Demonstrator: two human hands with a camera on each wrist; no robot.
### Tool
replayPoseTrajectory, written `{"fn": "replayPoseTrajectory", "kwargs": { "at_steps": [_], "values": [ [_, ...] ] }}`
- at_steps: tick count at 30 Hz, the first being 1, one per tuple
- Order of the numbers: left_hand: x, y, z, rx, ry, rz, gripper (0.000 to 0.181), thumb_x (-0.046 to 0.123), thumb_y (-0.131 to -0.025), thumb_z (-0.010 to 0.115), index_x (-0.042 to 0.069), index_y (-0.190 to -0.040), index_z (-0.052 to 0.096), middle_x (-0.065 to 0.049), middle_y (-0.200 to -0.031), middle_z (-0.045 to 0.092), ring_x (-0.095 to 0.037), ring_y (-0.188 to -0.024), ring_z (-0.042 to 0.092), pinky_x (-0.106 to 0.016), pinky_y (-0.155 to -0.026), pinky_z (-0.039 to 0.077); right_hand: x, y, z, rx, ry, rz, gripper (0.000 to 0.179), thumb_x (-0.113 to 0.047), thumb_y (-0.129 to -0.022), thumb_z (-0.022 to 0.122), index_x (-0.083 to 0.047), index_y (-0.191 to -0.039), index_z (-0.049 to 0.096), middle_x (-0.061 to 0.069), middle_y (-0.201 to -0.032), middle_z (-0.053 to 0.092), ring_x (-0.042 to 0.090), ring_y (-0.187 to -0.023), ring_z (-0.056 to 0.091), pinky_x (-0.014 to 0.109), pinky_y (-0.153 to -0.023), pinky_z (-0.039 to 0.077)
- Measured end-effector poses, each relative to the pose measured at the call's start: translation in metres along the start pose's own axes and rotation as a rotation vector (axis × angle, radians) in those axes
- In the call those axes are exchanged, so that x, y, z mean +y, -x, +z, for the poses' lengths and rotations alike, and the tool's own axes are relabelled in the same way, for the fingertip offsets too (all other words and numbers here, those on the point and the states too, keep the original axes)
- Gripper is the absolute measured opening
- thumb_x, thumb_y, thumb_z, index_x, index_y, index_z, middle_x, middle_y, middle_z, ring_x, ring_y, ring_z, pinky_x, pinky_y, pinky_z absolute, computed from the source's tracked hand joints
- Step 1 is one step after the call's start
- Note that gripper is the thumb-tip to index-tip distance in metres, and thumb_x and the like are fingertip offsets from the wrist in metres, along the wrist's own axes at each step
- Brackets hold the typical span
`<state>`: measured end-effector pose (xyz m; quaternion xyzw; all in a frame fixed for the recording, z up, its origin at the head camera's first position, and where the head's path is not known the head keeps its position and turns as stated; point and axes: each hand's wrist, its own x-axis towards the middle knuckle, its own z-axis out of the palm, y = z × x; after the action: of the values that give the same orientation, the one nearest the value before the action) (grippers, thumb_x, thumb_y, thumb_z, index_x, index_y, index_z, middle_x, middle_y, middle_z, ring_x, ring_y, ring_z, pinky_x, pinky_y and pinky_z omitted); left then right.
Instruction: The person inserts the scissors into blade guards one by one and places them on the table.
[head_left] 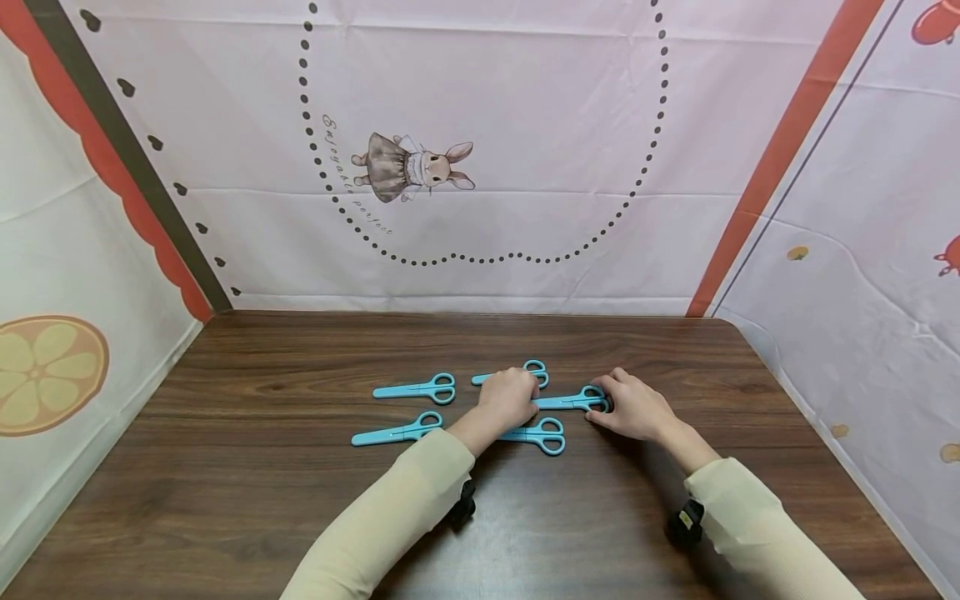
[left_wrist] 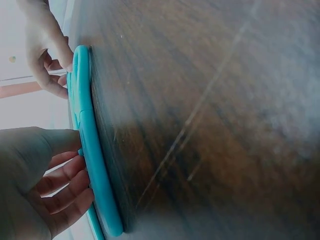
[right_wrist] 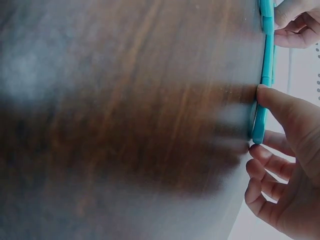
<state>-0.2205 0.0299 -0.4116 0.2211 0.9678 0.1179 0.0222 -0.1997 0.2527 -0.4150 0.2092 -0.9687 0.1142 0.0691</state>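
Both hands are at one pair of light-blue scissors (head_left: 558, 403) lying across the table, blue from blades to finger loops. My left hand (head_left: 510, 398) is at its blade end, thumb and fingers closing on it; the tip is hidden under the hand. At the finger loops, my right hand (head_left: 636, 407) has its thumb on the near side and fingers around the far side, as the right wrist view shows. Another pair of blue scissors (head_left: 547, 436) lies just in front, its blades partly behind the left forearm. Behind the left hand lies a further pair of scissors (head_left: 483, 379), partly covered.
To the left lie two more blue scissors, a rear pair (head_left: 405, 390) and a front pair (head_left: 386, 436), loops to the right. All rest on a dark wooden table (head_left: 262, 492). Printed cloth (head_left: 525, 108) hangs behind the table's back edge and along both sides.
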Motion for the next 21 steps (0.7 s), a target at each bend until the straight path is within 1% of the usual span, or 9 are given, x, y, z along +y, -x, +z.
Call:
{"fn": "replayPoseTrajectory", "kwargs": {
  "at_steps": [6,10,13,16,18,20,21],
  "values": [
    [0.0,0.0,0.002,0.008,-0.01,0.005,0.005,0.026,-0.083,0.068,0.022,-0.079,0.069,0.007,-0.077,0.063,-0.007,-0.058,0.051,-0.025,-0.049,0.042,0.0,0.001,-0.001,0.001,0.003,0.003,0.046,-0.031,-0.074,0.076,-0.005,-0.11,0.064,0.004,-0.087,0.052,0.013,-0.067,0.047,0.029,-0.054,0.039],
    [-0.001,0.0,0.001,0.004,0.0,0.023,0.005,0.025,-0.084,0.067,0.022,-0.08,0.07,0.008,-0.077,0.063,-0.006,-0.058,0.051,-0.024,-0.049,0.041,0.001,0.001,-0.002,-0.003,0.004,-0.001,0.049,-0.032,-0.074,0.075,-0.004,-0.113,0.063,0.005,-0.087,0.052,0.013,-0.066,0.046,0.028,-0.053,0.038],
    [-0.003,0.0,-0.001,-0.014,0.011,0.036,0.012,0.024,-0.084,0.067,0.019,-0.074,0.067,0.007,-0.067,0.056,-0.007,-0.053,0.044,-0.023,-0.046,0.035,0.002,0.001,-0.002,-0.011,-0.002,-0.005,0.052,-0.034,-0.075,0.074,-0.003,-0.115,0.062,0.007,-0.087,0.052,0.013,-0.066,0.045,0.028,-0.053,0.037],
    [-0.006,0.0,-0.005,-0.032,0.019,0.048,0.017,0.023,-0.085,0.066,0.018,-0.069,0.065,0.005,-0.061,0.052,-0.008,-0.051,0.04,-0.023,-0.046,0.03,0.003,0.001,-0.004,-0.026,-0.025,0.006,0.052,-0.034,-0.079,0.071,-0.001,-0.117,0.06,0.008,-0.089,0.053,0.014,-0.067,0.048,0.03,-0.055,0.039],
    [-0.008,0.001,-0.007,-0.033,0.018,0.06,0.012,0.023,-0.085,0.066,0.017,-0.074,0.068,0.005,-0.065,0.058,-0.008,-0.053,0.044,-0.022,-0.048,0.034,0.003,0.001,-0.007,-0.04,-0.051,0.028,0.048,-0.032,-0.082,0.068,-0.001,-0.118,0.06,0.009,-0.091,0.054,0.015,-0.07,0.051,0.032,-0.058,0.043],
    [-0.011,0.003,-0.009,-0.031,0.021,0.077,0.007,0.024,-0.084,0.066,0.019,-0.084,0.071,0.006,-0.077,0.065,-0.007,-0.059,0.052,-0.023,-0.051,0.04,0.003,0.001,-0.009,-0.052,-0.074,0.046,0.044,-0.03,-0.085,0.065,-0.001,-0.117,0.06,0.01,-0.094,0.055,0.018,-0.074,0.055,0.036,-0.061,0.046],
    [-0.013,0.004,-0.01,-0.033,0.023,0.086,0.008,0.024,-0.084,0.067,0.019,-0.089,0.072,0.005,-0.081,0.066,-0.007,-0.062,0.054,-0.023,-0.052,0.042,0.003,0.001,-0.011,-0.059,-0.082,0.052,0.042,-0.029,-0.086,0.064,-0.001,-0.117,0.059,0.01,-0.095,0.055,0.019,-0.076,0.056,0.038,-0.062,0.046]
  ]
}}
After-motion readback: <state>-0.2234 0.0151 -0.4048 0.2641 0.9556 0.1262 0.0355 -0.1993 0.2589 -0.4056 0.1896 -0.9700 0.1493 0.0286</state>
